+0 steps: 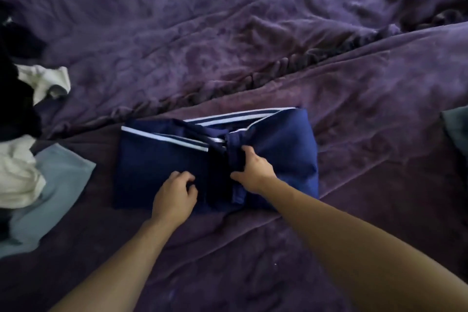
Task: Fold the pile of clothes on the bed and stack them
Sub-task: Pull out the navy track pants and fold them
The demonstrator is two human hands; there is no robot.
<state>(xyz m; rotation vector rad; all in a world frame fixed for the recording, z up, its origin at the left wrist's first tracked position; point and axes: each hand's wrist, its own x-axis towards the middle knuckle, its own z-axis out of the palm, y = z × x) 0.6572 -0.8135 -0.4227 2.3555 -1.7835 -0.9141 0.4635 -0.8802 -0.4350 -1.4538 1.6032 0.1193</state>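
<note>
While the navy garment (pixel 152 162) lies lengthwise left-to-right, the right hand (pixel 255 170) grips it, left hand (pixel 174 197) unclear.

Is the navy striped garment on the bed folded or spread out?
Folded: the navy striped garment lies as a compact rectangle, layers doubled over at its middle, where the right hand grips a fold.

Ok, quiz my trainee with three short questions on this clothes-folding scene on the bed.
1. True or false: the navy blue garment with white stripes lies on the purple fleece blanket.
2. Which touches the garment? A left hand only; B right hand only; C both.
3. Fill in: the loose pile of white, black and light blue clothes lies on the person's ____ side.
Key: 1 true; 2 C; 3 left.
</note>
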